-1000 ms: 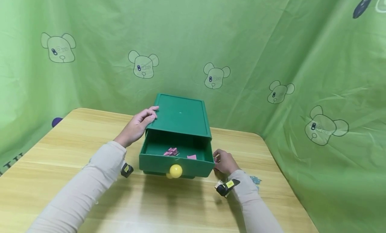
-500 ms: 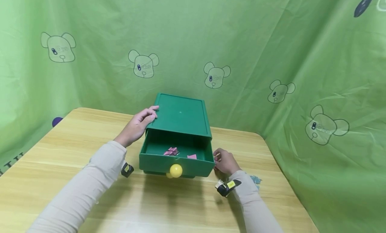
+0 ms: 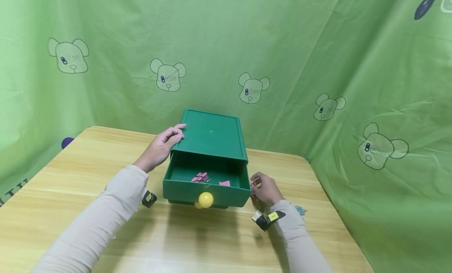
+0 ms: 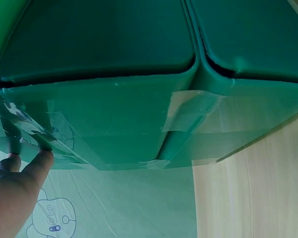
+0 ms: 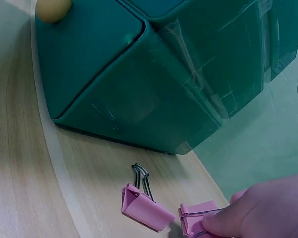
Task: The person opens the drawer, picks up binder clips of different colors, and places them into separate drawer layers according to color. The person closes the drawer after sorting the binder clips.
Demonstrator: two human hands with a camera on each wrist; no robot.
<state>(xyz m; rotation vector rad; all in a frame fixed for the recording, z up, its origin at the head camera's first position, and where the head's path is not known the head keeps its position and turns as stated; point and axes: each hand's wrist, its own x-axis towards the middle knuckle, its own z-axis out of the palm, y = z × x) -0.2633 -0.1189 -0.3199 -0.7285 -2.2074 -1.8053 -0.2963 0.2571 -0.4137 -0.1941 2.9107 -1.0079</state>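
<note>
A green two-drawer cabinet [image 3: 212, 133] stands on the table, its upper drawer [image 3: 226, 196] pulled out. Inside that drawer lie pink binder clips [image 3: 200, 177]. My left hand [image 3: 160, 147] rests on the cabinet's top left edge, and in the left wrist view its fingertips [image 4: 42, 161] touch the side. Beside the cabinet's right side, my right hand [image 3: 265, 190] is low over the table. The right wrist view shows its thumb and finger pinching a pink binder clip [image 5: 193, 210]. Another pink binder clip [image 5: 146, 210] lies on the table close by, handles toward the cabinet.
Small light-blue clips [image 3: 300, 210] lie right of my right wrist, partly hidden by the sleeve. Yellow round knobs [image 3: 206, 200] stick out from the drawer fronts. A green curtain [image 3: 212, 49] hangs behind and to the right of the wooden table [image 3: 169, 241].
My right hand has shifted very slightly, its wrist a little to the right, hiding more of the light-blue clips. The left hand and the drawer stay as they were.
</note>
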